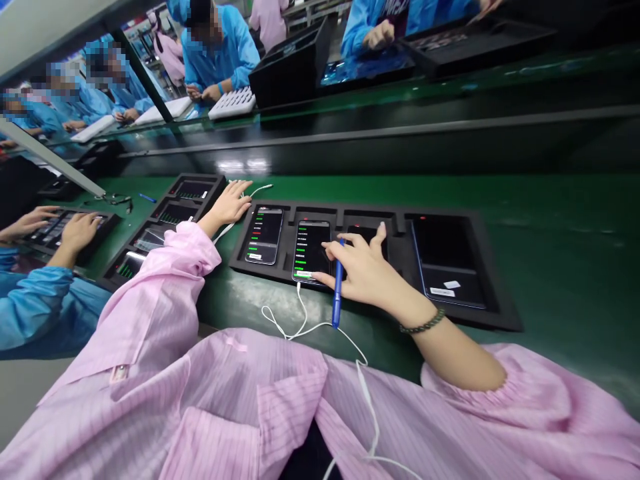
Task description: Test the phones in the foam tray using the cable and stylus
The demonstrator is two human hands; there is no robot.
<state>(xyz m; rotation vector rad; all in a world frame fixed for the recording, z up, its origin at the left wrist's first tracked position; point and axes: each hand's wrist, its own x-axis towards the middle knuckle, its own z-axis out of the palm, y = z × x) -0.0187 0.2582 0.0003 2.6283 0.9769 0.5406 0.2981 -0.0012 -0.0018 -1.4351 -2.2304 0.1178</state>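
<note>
Blue pen (pixel 338 293) in the right hand (pixel 360 267), just over a lit phone (pixel 306 248)

Near the centre of the frame, the lit phone lies flat in the second compartment from the left of a black foam tray (pixel 495 293), on the green bench (pixel 565 267). The right hand is at its right side, half curled, with the pen caught between the digits and pointing down the frame. Thumb and forefinger reach over the phone's right edge; whether they touch the glass, I cannot tell. The other fingers spread above the third compartment, mostly hiding a dark screen (pixel 369 232).

A white cable (pixel 305 313) runs from the phone's bottom end, loops on the bench and trails to the lower edge of the frame.

Left of centre, the left hand (pixel 231 202) stretches out, fingers extended and loosely parted, beside a white lead (pixel 263 189); any grip on that is unclear. It sits between the upper left corner of this tray and a second tray (pixel 216 192). The lit phone lies below and right of it.
</note>
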